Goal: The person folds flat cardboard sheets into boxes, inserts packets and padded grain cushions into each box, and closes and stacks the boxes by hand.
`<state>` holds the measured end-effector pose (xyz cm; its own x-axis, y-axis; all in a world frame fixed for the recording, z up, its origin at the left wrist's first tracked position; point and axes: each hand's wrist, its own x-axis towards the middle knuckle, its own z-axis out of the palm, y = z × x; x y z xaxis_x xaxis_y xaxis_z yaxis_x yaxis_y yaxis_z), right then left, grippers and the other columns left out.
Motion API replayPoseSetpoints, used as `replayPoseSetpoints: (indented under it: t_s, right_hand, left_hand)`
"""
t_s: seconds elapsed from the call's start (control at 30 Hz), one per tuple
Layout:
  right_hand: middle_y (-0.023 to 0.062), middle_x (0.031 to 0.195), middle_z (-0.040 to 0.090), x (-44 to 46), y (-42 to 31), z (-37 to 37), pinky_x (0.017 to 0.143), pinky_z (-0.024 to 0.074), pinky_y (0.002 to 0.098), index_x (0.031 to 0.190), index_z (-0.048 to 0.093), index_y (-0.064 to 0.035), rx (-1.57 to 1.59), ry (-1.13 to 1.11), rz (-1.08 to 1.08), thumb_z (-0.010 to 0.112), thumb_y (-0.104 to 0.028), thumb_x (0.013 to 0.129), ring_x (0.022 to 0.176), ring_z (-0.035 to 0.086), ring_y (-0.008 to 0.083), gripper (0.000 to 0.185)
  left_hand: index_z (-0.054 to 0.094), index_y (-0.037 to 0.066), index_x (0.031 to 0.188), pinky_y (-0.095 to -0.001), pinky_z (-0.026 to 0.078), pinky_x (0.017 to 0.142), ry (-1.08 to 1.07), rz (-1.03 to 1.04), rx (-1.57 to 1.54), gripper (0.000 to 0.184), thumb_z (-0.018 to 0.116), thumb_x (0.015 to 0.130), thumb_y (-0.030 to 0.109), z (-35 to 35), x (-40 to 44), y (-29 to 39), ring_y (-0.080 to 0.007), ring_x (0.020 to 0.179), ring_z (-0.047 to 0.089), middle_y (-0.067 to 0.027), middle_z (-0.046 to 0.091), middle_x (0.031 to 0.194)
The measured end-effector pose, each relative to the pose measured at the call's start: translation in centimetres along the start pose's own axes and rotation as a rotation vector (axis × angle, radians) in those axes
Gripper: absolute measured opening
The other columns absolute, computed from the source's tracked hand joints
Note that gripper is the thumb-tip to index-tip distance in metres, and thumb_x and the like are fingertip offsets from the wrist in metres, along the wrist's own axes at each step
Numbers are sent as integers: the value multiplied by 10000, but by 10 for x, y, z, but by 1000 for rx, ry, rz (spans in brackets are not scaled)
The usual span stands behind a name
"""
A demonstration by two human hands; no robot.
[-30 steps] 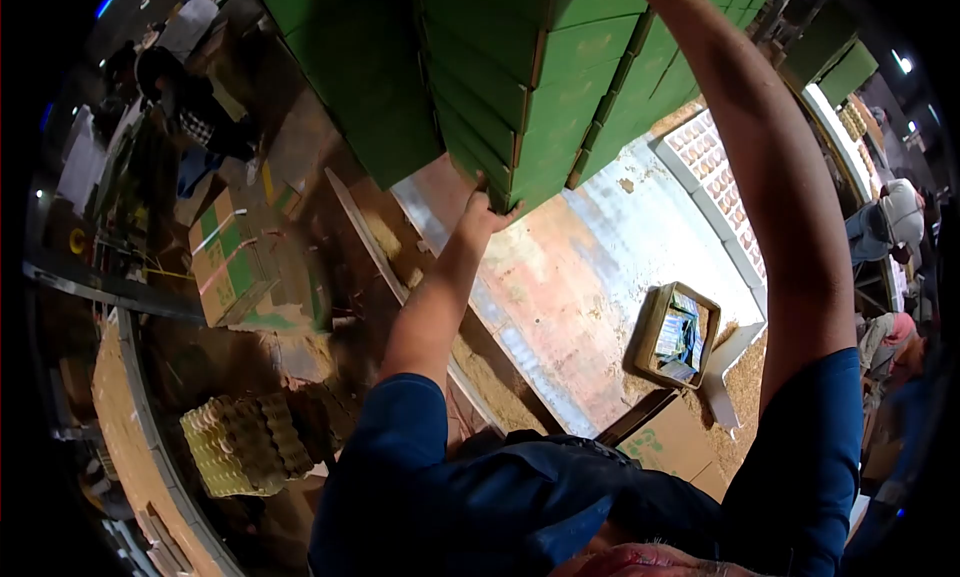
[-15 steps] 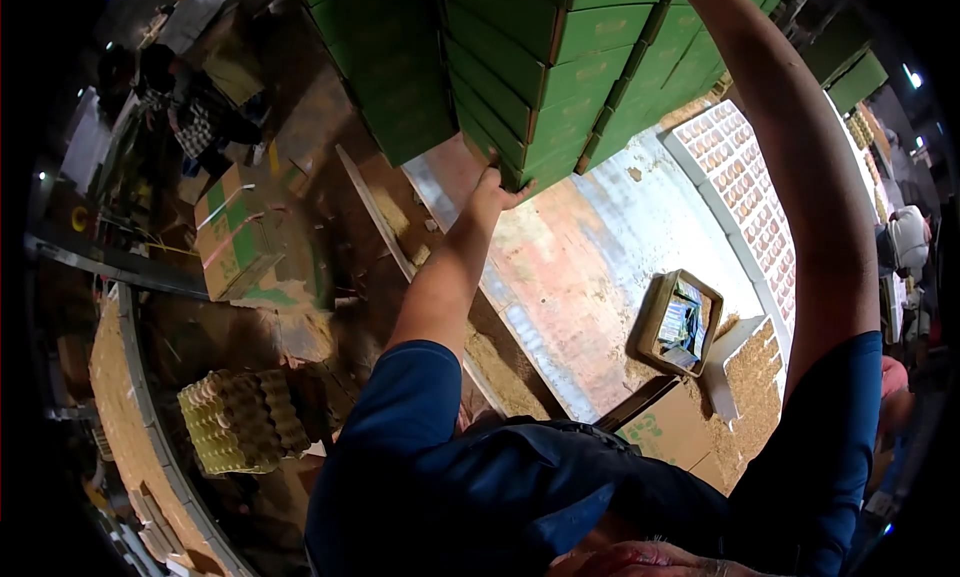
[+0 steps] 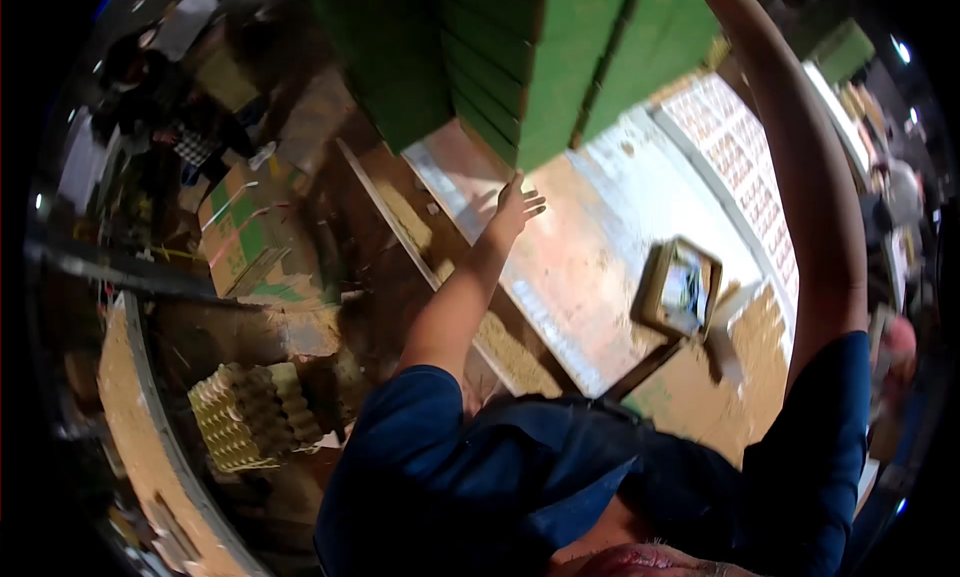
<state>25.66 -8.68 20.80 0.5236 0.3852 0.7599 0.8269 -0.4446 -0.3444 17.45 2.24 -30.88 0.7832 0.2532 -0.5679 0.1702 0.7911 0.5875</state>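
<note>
The top edge cuts off the right grip and the tops of the green boxes (image 3: 575,72).

Harsh white light glares off the table (image 3: 575,247) and washes out the egg tray (image 3: 735,157), while deep shadow swallows the left side of a scene dotted with small bright lamps; motion blur softens the green boxes (image 3: 575,72), and fisheye distortion bends the edges into black corners

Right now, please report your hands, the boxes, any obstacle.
Left hand open beside green boxes, contact unclear. Right hand out of view. Boxes stacked; open bin stands apart from them.
</note>
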Motion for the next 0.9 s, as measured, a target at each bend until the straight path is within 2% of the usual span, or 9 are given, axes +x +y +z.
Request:
replayPoseSetpoints:
  t_s: [0.17,0.23,0.33,0.43,0.5,0.6,0.7,0.83,0.9]
  right_hand:
    - [237,1257,589,-232,131,-63,1050,406,423,1264,591,-7,-195,-68,75,683,-354,846,1214,542,361,551]
    - [239,1178,645,-387,178,-111,1011,434,424,1231,625,-24,-331,-94,420,701,-328,824,1160,585,368,514]
    - [238,1247,612,-597,132,-206,1047,422,394,1221,617,33,-423,-79,1237,696,-322,811,1185,567,382,549]
    - [278,1335,527,-799,57,-273,1043,423,435,1224,639,-41,-824,-152,1478,705,-271,774,1219,533,401,509]
    - [266,1304,556,-838,1,-294,1012,440,439,1257,608,-44,-881,-140,1625,692,-236,780,1198,548,396,521]
    - [225,1228,611,-860,-43,-302,963,459,441,1315,542,-62,-604,145,1859,661,-215,820,1155,566,399,532]
    - [222,1257,592,-863,-42,-304,983,446,434,1324,529,-54,-593,223,1807,649,-214,839,1183,551,390,525]
    - [224,1195,588,-854,-16,-310,999,419,449,1187,566,1,-703,231,1527,612,-124,825,1145,542,399,385]
    - [220,1167,598,-859,-1,-314,986,415,466,1115,601,20,-521,369,1642,610,-97,796,1123,534,427,340]
  left_hand:
    - [508,4,1289,-385,553,816,-171,-128,368,517,628,930,356,-1,-119,-99,-280,927,655,-170,623,1098]
    - [550,-10,1272,-348,539,820,-339,-229,538,466,618,939,309,-7,-155,-142,-236,925,655,-141,639,1090]
    - [517,8,1359,-316,510,840,-536,-288,879,515,629,934,277,0,-215,-192,-197,970,638,-116,645,1123]
    - [447,-5,1417,-320,493,908,-803,2,1213,652,699,881,268,15,-249,-234,-232,1002,620,-142,628,1150]
    - [446,-18,1408,-333,490,922,-987,88,1328,653,700,876,262,25,-252,-260,-236,1071,595,-181,597,1194]
    - [452,-40,1376,-403,476,882,-1028,231,1633,737,726,801,331,48,-253,-282,-330,994,579,-197,557,1018]
    - [486,44,1366,-405,484,887,-949,270,1739,681,732,795,323,69,-261,-282,-331,1006,599,-186,573,1066]
    - [526,67,1334,-407,471,935,-827,398,1776,550,688,843,254,72,-284,-289,-340,1082,588,-187,587,1152]
    - [600,53,1254,-404,460,956,-805,524,1653,435,674,854,209,71,-287,-296,-348,1097,583,-198,593,1181]
